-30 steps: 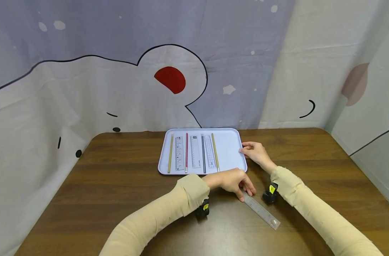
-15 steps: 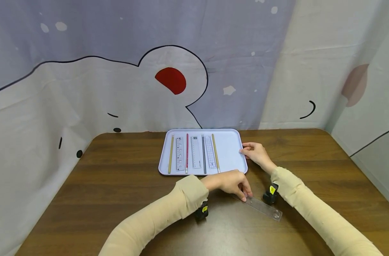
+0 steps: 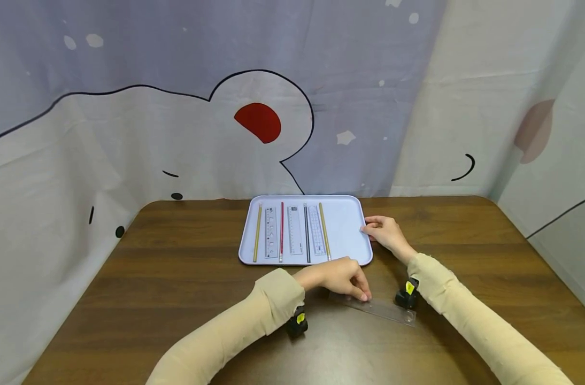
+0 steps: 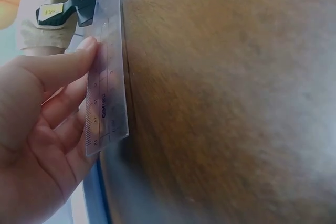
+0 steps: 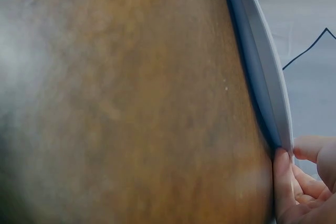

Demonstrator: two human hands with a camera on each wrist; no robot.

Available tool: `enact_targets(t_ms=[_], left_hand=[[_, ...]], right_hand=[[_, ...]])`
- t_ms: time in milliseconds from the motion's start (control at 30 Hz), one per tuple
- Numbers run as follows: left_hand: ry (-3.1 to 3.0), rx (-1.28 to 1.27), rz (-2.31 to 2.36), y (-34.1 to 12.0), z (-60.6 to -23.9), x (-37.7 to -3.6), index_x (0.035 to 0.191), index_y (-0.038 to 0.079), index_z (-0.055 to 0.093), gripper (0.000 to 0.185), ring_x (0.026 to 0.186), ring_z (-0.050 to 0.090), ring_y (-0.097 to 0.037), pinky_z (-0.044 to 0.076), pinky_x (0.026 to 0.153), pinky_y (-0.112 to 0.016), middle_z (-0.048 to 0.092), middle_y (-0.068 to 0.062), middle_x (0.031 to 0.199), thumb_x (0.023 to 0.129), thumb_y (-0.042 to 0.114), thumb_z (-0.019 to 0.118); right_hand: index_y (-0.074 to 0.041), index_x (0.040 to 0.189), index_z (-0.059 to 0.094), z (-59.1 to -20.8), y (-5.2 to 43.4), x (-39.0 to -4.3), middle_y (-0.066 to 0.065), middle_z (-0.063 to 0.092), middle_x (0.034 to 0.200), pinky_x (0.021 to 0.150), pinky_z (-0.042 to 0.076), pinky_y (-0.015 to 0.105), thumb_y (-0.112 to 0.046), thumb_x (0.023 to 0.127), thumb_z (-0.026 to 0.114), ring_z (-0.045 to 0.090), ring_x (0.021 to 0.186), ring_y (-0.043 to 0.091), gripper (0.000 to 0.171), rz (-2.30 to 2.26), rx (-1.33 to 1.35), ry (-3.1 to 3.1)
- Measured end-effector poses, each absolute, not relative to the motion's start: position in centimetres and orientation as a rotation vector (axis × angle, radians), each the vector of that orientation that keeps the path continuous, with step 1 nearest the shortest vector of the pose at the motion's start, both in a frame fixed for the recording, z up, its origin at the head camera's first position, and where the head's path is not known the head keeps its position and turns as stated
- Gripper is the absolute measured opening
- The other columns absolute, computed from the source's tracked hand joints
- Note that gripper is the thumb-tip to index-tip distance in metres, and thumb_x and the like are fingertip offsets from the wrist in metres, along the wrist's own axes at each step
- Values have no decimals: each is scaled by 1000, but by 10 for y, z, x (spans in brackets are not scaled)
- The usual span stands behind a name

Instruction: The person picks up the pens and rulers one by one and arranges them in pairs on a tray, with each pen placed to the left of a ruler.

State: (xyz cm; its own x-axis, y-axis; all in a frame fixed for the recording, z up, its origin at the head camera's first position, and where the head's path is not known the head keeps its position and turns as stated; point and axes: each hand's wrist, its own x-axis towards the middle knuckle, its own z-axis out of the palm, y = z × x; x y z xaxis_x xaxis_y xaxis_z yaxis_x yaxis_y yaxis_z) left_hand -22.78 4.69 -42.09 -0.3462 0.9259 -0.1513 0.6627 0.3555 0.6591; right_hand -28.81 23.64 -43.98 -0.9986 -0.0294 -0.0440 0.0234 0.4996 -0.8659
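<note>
A clear plastic ruler (image 3: 386, 310) lies slanted on the brown table in front of the tray. My left hand (image 3: 362, 293) pinches its left end between thumb and fingers. In the left wrist view the ruler (image 4: 107, 77) sits against the fingers of my left hand (image 4: 79, 87), and its near end looks slightly raised. My right hand (image 3: 368, 228) holds the right rim of the pale blue tray (image 3: 346, 224). The right wrist view shows the fingers (image 5: 281, 182) curled at the tray's edge (image 5: 257, 61).
On the tray, several rulers and pencils (image 3: 292, 231) lie side by side on its left part; the right part is bare. A printed curtain (image 3: 177, 133) hangs behind and around the table (image 3: 177, 278). Black wrist cameras (image 3: 297, 323) sit on both sleeves.
The ruler's right end has swung back toward my right wrist, so it lies flatter across the view. My left hand drew slightly left with it. The right hand has stayed on the tray.
</note>
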Motion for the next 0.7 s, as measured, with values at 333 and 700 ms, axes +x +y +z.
enact_targets(t_ms=[333,700], left_hand=[[2072,1334,746,26,-418,-228,94,4,76,11,51,57,2,54,55,-14,76,-8,87,87,11,70],[2036,1132,932,5,-422,-221,95,0,75,11,54,59,-3,55,54,-17,75,-13,86,87,5,68]], right_hand=[[12,128,53,-439,235,-287,24,65,107,67,56,15,-13,92,62,60,75,2,44,-1557,18,2662],[11,130,51,-438,234,-286,27,63,113,69,57,16,-14,93,62,61,79,5,46,-1553,21,2659]])
